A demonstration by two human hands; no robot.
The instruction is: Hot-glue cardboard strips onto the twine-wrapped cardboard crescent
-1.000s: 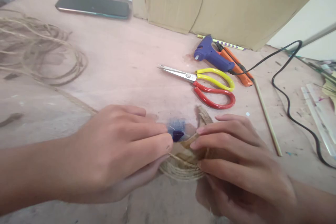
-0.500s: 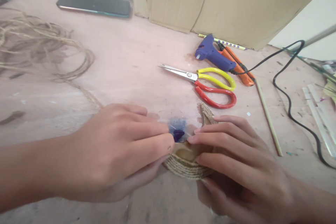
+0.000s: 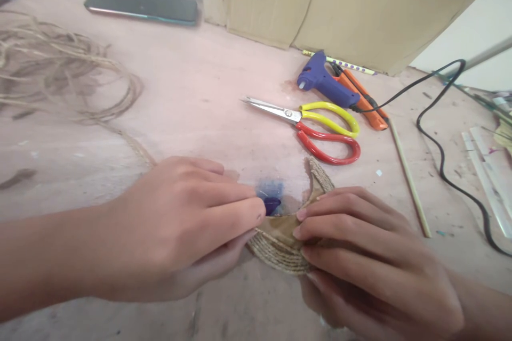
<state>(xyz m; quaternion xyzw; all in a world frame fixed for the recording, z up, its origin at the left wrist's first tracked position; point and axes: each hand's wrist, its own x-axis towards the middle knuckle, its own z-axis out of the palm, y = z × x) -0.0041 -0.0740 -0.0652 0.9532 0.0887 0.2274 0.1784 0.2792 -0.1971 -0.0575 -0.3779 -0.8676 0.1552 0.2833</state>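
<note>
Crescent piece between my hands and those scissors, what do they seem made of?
The crescent piece has a smooth tan face, probably card; along its outer edge run rows of cord, ridged and fibrous like jute. The scissors have shiny, silvery blades, likely steel, and glossy handles, perhaps plastic-coated.

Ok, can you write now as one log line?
left hand: at crescent piece, hold unclear; right hand: holding crescent piece; twine: runs to left hand; scissors: not held

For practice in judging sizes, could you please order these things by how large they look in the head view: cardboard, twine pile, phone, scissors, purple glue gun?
1. Cardboard, cut off at the top
2. Twine pile, cut off at the left
3. Phone and scissors: too alike to rank
4. Purple glue gun
</note>
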